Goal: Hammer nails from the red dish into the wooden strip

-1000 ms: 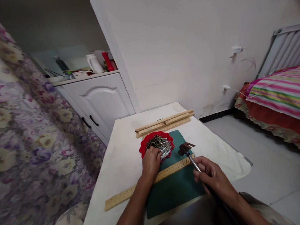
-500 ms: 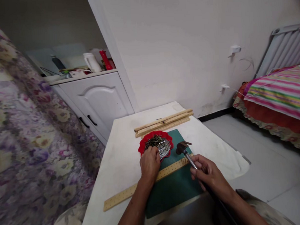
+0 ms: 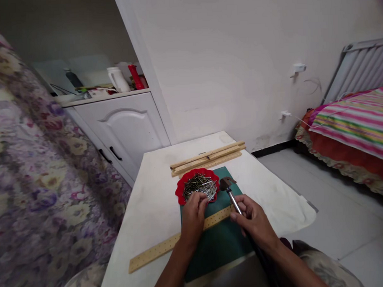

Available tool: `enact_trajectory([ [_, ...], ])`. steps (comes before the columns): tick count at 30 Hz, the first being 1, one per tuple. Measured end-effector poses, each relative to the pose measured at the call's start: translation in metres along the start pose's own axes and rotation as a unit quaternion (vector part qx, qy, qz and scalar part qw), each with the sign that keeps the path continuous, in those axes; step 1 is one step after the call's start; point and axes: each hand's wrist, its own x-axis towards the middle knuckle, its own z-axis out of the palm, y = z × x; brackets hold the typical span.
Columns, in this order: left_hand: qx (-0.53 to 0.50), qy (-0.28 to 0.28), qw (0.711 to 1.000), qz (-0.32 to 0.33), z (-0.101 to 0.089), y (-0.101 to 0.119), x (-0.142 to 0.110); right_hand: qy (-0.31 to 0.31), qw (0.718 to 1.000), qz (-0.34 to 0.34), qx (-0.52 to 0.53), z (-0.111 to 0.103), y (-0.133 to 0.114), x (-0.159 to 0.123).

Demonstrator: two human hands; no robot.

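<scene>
My right hand [image 3: 251, 219] is wrapped round a claw hammer [image 3: 231, 197], its head up over the green mat [image 3: 218, 245]. A red scalloped bowl [image 3: 180, 188] full of loose nails [image 3: 197, 183] sits at the mat's far end. At the bowl's near rim is my left hand [image 3: 194, 212], fingers pinched together; anything between them is too small to make out. A narrow wooden strip [image 3: 160, 249] marked with rows of dots lies slantwise across the mat, passing under my left wrist. Its right end is partly hidden behind my right hand and the hammer.
Several wooden strips [image 3: 207, 157] lie side by side toward the back of the white-covered table [image 3: 143, 212]. Beyond is a wall; a white cabinet [image 3: 125, 129] and a floral curtain [image 3: 44, 165] stand left. A bed [image 3: 354, 125] is at the right.
My left hand has drawn back from among the nails to the bowl's near rim. The hammer and my right hand have shifted left, closer to my left hand.
</scene>
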Motion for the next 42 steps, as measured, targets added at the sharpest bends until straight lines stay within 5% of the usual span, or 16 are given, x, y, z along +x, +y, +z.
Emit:
enact_trajectory([
  [6,-0.095,-0.084,0.991,0.03,0.005,0.037,-0.017,0.03,0.999,-0.024,0.015,0.003,0.005,0.005],
  [13,-0.194,-0.055,0.979,-0.034,0.016,0.034,-0.022,0.037,0.998,-0.013,0.053,-0.004,0.0,0.004],
  [19,-0.428,-0.026,0.883,-0.189,0.035,0.038,-0.027,0.022,0.997,-0.002,0.071,-0.002,-0.006,0.002],
  [23,-0.519,-0.006,0.826,-0.219,0.046,0.04,-0.03,0.02,0.998,-0.001,0.06,0.001,-0.005,0.0],
  [25,-0.501,-0.002,0.84,-0.21,0.044,0.036,-0.028,0.03,0.999,-0.002,0.041,-0.001,-0.005,-0.002],
  [32,-0.232,0.0,0.964,-0.128,0.039,0.009,-0.015,0.078,0.997,-0.017,-0.011,-0.02,-0.015,-0.008],
  [42,-0.13,-0.017,0.989,-0.068,0.06,0.008,-0.009,0.064,0.997,0.01,-0.034,-0.02,-0.017,-0.017],
])
